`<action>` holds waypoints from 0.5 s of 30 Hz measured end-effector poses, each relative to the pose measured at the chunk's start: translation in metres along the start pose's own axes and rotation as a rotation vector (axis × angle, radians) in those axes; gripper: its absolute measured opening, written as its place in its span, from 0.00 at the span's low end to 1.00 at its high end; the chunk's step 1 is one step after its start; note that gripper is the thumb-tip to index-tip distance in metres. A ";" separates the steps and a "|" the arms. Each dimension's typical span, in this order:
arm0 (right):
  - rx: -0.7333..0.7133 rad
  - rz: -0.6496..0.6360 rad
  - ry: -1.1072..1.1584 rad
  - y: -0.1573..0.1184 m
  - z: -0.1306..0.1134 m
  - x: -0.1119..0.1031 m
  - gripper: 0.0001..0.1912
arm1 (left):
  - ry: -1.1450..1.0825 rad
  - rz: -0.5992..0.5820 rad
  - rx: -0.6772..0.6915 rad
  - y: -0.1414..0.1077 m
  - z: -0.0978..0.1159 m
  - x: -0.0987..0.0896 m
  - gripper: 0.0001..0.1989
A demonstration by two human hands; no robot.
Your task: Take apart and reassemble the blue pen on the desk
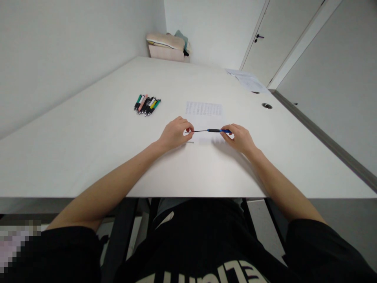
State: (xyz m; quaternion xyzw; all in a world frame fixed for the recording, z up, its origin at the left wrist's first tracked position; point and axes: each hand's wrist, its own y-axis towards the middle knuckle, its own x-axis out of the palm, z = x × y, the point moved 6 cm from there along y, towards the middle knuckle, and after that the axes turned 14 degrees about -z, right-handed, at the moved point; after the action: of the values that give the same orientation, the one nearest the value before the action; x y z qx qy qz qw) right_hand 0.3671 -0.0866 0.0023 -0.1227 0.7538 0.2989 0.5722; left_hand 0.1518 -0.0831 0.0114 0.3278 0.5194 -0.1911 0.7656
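My left hand [178, 133] pinches a thin dark refill [200, 131] near its left end. The refill's right end meets the tip of a blue pen barrel [214, 130] with a black grip. Around the barrel's blue rear part, the fingers of my right hand [237, 136] are closed. Pen and refill form a nearly level line above the white table [176, 169]. Beneath them lies a printed sheet [204, 109], its text showing beyond my hands. A small thin grey piece [190, 142] is on the table just below my left hand.
Several pens [147, 105] with green, white, pink, yellow and black parts lie bunched at the left. More papers [249, 81] rest at the back right, by a round table grommet [266, 106]. A box [166, 52] with folded cloth stands beyond the far edge.
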 end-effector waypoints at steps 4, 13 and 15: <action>0.008 0.013 -0.008 -0.001 0.008 -0.005 0.11 | -0.001 0.014 0.005 0.000 -0.002 0.000 0.04; 0.035 -0.004 -0.013 -0.003 0.022 -0.009 0.11 | -0.010 0.021 -0.019 0.000 -0.011 -0.001 0.05; 0.047 0.003 -0.018 -0.004 0.025 -0.010 0.11 | -0.017 0.021 -0.029 -0.001 -0.012 -0.001 0.05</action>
State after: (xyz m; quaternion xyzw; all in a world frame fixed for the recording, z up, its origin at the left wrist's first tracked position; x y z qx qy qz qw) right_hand 0.3915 -0.0765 0.0065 -0.1055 0.7554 0.2832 0.5814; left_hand 0.1428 -0.0751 0.0095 0.3202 0.5121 -0.1783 0.7768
